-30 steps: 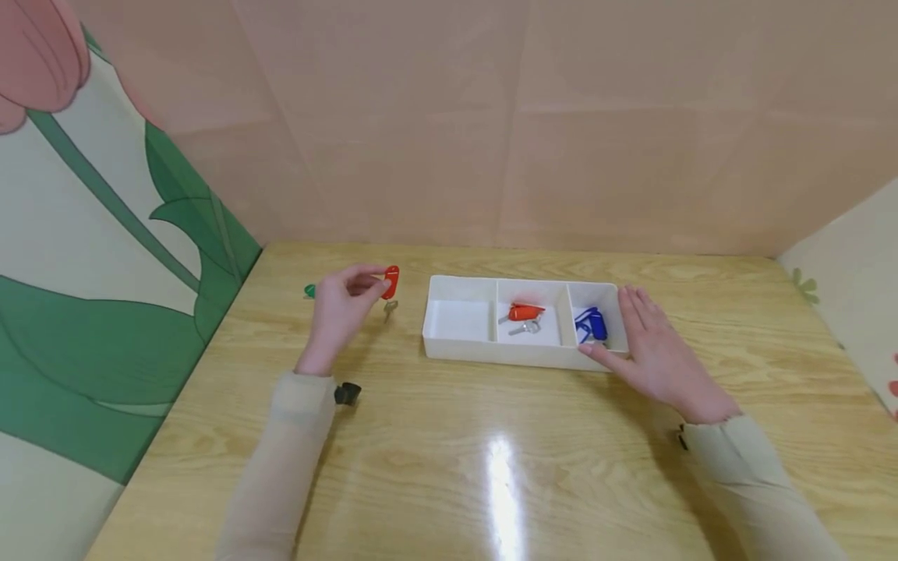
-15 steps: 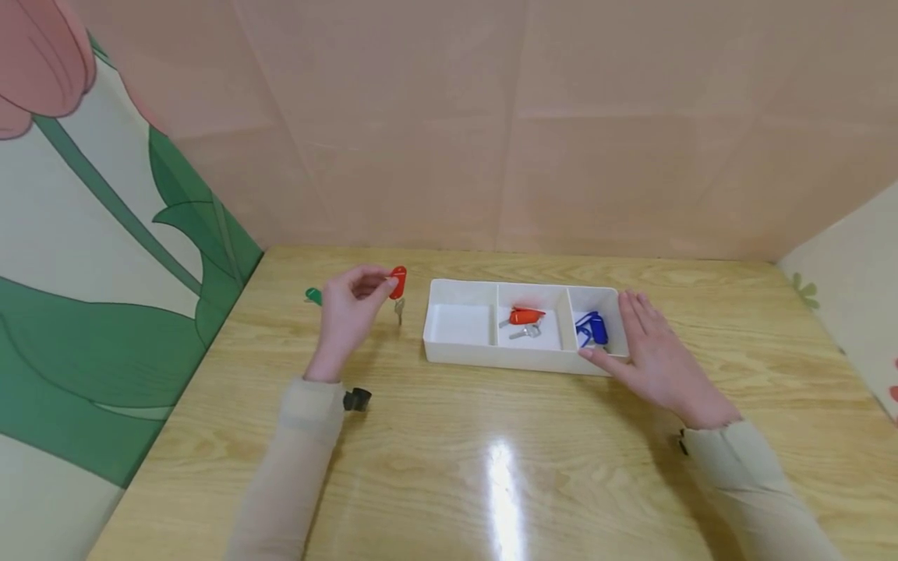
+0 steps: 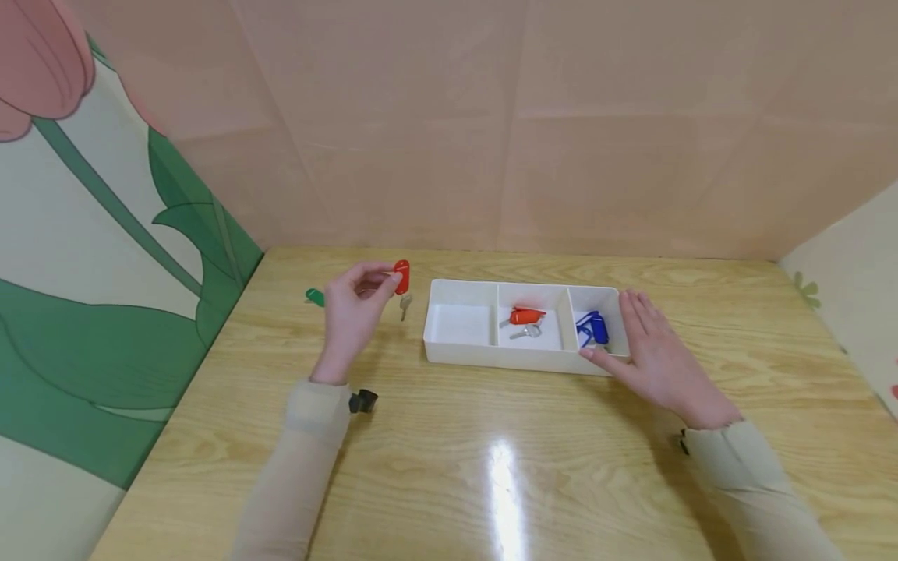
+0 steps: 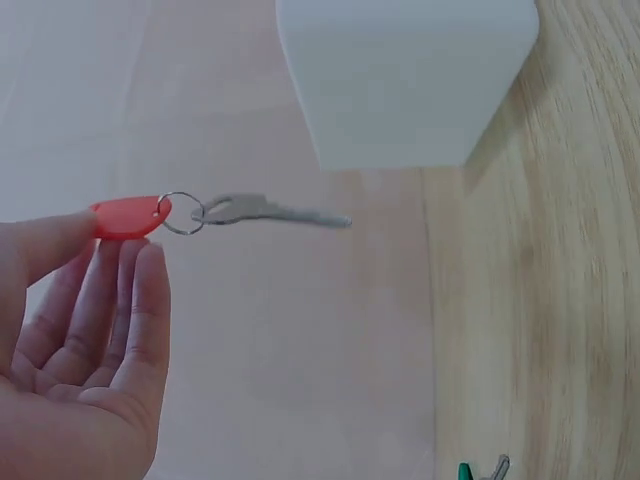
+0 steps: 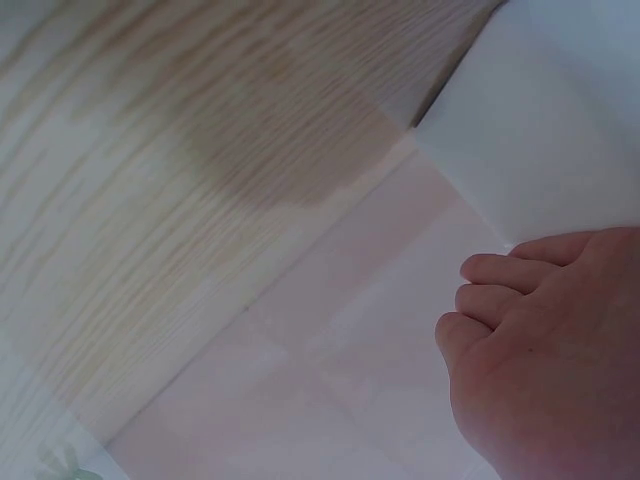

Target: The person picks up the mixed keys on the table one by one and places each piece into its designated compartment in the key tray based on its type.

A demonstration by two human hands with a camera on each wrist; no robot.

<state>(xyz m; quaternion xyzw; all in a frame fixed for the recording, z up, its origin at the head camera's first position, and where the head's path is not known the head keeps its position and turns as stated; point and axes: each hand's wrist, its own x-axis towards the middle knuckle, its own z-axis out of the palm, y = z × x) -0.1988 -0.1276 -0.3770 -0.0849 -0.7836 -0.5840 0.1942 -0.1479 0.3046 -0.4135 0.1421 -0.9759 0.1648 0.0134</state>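
Between thumb and fingers my left hand (image 3: 354,312) pinches a red key tag (image 3: 402,276), held above the table left of the white tray (image 3: 459,353). A silver key (image 4: 270,210) hangs from the tag by a thin ring (image 4: 181,213). My right hand (image 3: 659,358) rests against the tray's right end, fingers straight along the side and thumb at the front rim. Red key tags (image 3: 526,315) with silver keys lie in the tray's middle compartment. Blue key tags (image 3: 599,327) lie in the right compartment, and the left compartment holds nothing.
On the table (image 3: 421,452) behind the left hand lies a green key tag (image 3: 315,296), partly hidden by that hand. A pink-covered wall (image 3: 505,156) rises at the table's back edge. A wall with painted leaves (image 3: 175,257) borders the left side.
My left hand has moved a little right, toward the tray, carrying the red key tag with its dangling key. More of the green tag shows. The right hand stays on the tray.
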